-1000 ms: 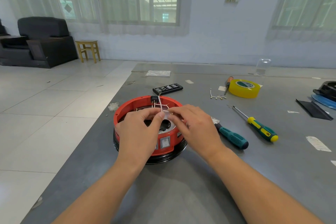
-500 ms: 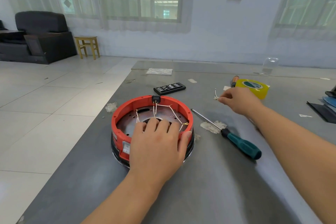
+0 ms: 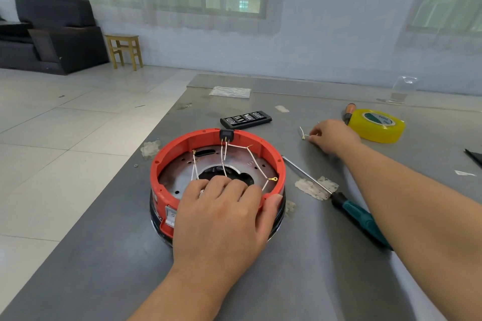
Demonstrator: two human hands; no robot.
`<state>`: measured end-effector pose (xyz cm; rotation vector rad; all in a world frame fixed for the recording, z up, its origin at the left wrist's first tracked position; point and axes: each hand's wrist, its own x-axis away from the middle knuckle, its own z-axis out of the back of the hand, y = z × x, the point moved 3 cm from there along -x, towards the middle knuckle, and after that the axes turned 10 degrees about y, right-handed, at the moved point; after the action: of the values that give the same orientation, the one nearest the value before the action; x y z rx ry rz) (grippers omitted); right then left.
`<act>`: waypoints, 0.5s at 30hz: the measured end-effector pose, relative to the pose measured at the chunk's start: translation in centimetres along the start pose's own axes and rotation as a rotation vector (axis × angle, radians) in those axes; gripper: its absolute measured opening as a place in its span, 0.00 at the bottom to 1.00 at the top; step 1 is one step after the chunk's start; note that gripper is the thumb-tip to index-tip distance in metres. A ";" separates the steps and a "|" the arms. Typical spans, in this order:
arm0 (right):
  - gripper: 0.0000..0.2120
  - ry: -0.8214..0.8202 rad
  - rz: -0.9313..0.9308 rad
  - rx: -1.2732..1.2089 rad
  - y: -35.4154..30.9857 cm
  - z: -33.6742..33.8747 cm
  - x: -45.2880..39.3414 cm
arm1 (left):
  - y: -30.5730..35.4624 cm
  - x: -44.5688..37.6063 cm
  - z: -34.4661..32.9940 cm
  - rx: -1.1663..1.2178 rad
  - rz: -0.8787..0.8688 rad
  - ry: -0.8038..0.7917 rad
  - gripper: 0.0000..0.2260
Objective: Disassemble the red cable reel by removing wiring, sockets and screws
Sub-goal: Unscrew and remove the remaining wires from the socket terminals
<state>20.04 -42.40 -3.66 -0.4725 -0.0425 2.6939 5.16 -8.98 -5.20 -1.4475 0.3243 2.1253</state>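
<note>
The red cable reel (image 3: 182, 146) lies open side up on the grey table, with a metal plate inside. Several thin white wires (image 3: 251, 161) with ring terminals run across it from a black part (image 3: 226, 134) on the far rim. My left hand (image 3: 224, 214) grips the near rim, fingers inside and thumb outside. A rocker switch (image 3: 170, 215) shows on the near wall beside it. My right hand (image 3: 332, 137) is far right, low over the table, pinching a short white wire (image 3: 303, 133) with a yellow terminal.
A green-handled screwdriver (image 3: 361, 217) lies just right of the reel, under my right forearm. A yellow tape roll (image 3: 377, 126) and an orange-handled tool (image 3: 348, 112) sit beyond my right hand. A black bit case (image 3: 246, 119) lies behind the reel. The table's left edge (image 3: 135, 164) runs close by.
My right hand left the reel with a short wire, carried it back-right and has lowered it to the table near the tape. My left hand shifted to gripping the near rim.
</note>
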 end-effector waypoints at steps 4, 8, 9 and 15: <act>0.21 0.035 0.015 0.037 0.4 0.5 -0.2 | 0.1 -0.1 0.1 0.000 -0.002 0.006 0.20; 0.31 -0.225 0.062 0.041 -1.0 -1.1 -0.2 | 0.0 -0.1 0.2 0.007 -0.003 0.010 0.21; 0.33 -0.284 0.055 0.030 -1.4 -1.7 0.0 | 0.0 -0.1 0.2 0.010 -0.003 0.011 0.21; 0.40 -0.377 0.056 0.036 -1.0 -3.2 0.8 | -0.1 0.0 0.1 0.014 -0.010 0.014 0.20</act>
<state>20.79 -41.32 -6.84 0.0510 -0.0882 2.7952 5.13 -8.84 -5.15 -1.4539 0.3360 2.1013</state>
